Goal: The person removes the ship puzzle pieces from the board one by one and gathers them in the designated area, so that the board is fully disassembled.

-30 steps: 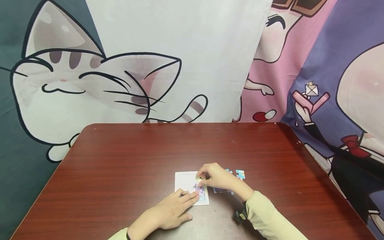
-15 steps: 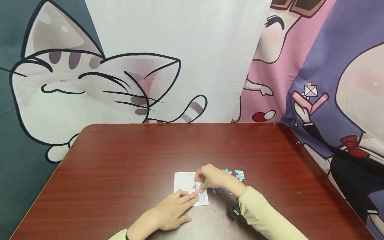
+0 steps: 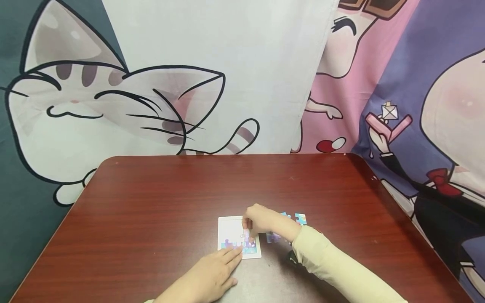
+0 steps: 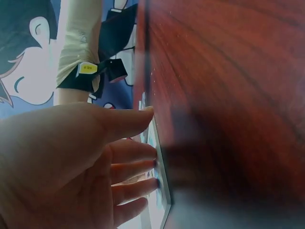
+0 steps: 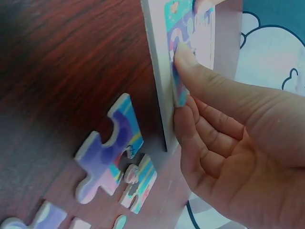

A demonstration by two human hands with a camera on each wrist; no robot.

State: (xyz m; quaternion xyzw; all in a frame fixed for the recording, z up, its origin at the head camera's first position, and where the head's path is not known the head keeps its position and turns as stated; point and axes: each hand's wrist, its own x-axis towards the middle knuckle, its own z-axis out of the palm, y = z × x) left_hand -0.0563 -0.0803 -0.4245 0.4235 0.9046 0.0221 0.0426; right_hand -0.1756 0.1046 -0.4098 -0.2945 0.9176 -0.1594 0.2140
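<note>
A white puzzle board (image 3: 229,227) lies on the table, with joined pieces (image 3: 232,245) along its bottom and right part. My left hand (image 3: 214,271) rests at the board's lower edge, fingers straight, fingertips over the bottom row. In the left wrist view its thumb stands apart from the fingers. Over the board's right side, my right hand (image 3: 259,219) pinches a puzzle piece (image 5: 180,93) between thumb and index finger. That piece sits against the board's inner border, beside the joined pieces; the hand hides much of it in the head view.
Right of the board lie several loose puzzle pieces (image 5: 116,143), partly behind the right forearm; one blue piece (image 3: 300,219) lies farthest right. The brown table (image 3: 170,193) reaches back to a cartoon-printed cloth (image 3: 235,75). A black wrist camera (image 4: 116,70) is strapped to the right wrist.
My left hand has drawn back toward me, uncovering the bottom row of pieces. My right hand has shifted slightly left, its fingertips lower on the board's right side.
</note>
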